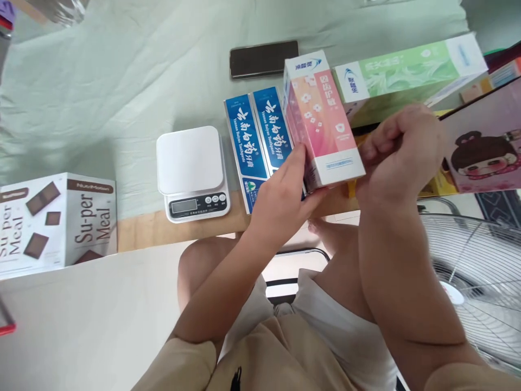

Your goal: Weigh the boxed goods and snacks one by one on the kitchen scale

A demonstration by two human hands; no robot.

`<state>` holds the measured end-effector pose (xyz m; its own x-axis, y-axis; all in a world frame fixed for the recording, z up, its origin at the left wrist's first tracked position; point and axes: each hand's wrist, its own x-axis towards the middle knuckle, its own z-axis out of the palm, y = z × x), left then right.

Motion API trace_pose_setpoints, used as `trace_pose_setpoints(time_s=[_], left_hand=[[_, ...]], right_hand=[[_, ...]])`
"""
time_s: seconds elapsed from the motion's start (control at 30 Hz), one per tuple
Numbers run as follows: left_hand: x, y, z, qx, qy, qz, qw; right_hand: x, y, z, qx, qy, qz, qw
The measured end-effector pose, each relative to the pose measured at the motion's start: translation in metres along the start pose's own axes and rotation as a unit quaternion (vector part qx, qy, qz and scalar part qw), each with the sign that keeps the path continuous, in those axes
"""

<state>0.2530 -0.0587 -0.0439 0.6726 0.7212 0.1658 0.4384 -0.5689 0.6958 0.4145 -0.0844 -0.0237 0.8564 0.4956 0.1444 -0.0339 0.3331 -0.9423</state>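
Note:
A pink and white carton [321, 117] printed with flowers stands tilted over two blue toothpaste boxes, the left box [246, 146] and the right box [271, 122]. My left hand [280, 190] grips the carton at its near left corner, thumb along the bottom edge. Just right of the carton, my right hand [401, 149] is closed with its fingers curled inward. Whatever those fingers pinch, if anything, is hidden behind the hand. Beyond the right hand lies a green and white carton [411, 68]. Left of the toothpaste boxes sits a white kitchen scale [191, 163] with nothing on its plate.
A dark phone [264, 60] lies at the back. At far left stands a Su-per Meal box [89, 217]. A box with a cartoon girl [484, 141] and yellow packaging [445, 182] are at right. A floor fan [480, 288] stands below the table edge at right.

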Motion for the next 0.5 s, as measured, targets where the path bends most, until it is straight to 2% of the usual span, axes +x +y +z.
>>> trace_pose_setpoints(time_s=[0.17,0.33,0.5], left_hand=[[-0.005,-0.001,-0.001,-0.008,-0.009,0.026,1.0],[-0.006,0.001,0.0,-0.009,-0.005,0.03,0.999],[-0.007,-0.001,0.002,-0.012,-0.009,0.029,0.999]], right_hand=[[-0.004,0.008,0.003,-0.006,-0.007,-0.073,0.997],[-0.008,0.008,0.009,-0.003,0.012,-0.082,0.997],[-0.007,0.01,0.013,-0.004,0.048,-0.128,0.991]])
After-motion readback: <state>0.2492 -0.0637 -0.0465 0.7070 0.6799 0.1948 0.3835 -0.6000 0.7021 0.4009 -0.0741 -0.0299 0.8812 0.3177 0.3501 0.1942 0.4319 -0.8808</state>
